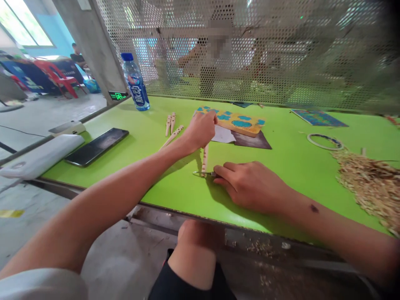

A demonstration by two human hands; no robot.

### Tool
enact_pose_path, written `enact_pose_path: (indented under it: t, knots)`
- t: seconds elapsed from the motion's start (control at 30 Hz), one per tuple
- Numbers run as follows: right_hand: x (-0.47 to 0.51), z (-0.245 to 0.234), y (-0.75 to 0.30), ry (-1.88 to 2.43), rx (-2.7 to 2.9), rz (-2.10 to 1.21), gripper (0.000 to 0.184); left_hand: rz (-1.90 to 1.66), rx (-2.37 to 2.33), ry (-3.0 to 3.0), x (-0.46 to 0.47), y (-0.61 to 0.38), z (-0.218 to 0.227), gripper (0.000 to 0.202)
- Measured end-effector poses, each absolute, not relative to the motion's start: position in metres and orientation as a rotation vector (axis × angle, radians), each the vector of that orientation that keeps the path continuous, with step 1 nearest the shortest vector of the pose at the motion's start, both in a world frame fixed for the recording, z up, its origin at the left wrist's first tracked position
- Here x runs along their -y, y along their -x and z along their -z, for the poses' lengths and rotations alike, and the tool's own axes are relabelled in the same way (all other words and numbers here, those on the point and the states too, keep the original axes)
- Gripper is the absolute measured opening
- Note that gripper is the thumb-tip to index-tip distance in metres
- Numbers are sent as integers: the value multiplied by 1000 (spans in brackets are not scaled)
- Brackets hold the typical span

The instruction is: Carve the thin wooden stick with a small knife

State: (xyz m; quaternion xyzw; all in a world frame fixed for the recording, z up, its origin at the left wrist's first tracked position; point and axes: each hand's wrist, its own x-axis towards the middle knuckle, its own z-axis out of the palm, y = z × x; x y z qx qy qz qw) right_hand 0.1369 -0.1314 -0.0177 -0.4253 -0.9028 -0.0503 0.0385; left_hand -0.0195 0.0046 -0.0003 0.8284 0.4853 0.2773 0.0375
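My left hand (pixel 201 129) is closed around the top of a pale carved wooden stick (pixel 204 160), holding it upright-tilted on the green table (pixel 156 175). My right hand (pixel 250 183) lies low on the table and grips a small knife (pixel 203 173), whose blade meets the lower end of the stick. Three more carved wooden sticks (pixel 171 125) lie on the table just left of my left hand.
A water bottle (pixel 136 83) stands at the back left, a black phone (pixel 96 146) at the left edge. A yellow and blue board (pixel 233 121) on dark sheets lies behind my hands. A tape ring (pixel 325 141) and wood shavings (pixel 368 183) are at right. A perforated screen (pixel 281 54) backs the table.
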Motion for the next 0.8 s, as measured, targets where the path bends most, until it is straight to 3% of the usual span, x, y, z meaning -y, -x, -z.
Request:
enact_pose_path:
  t: [0.33, 0.7, 0.8]
  knots:
    - [115, 4, -162, 1252, 2576, -608, 28, -984, -1366, -2539, -1, 20, 0, 29]
    - [113, 23, -150, 1194, 2567, -144, 29, -1139, -949, -1355, 2, 7, 12, 22]
    - [117, 24, -146, 1187, 2604, -73, 30, -1190, -906, -1199, 3, 5, 13, 30]
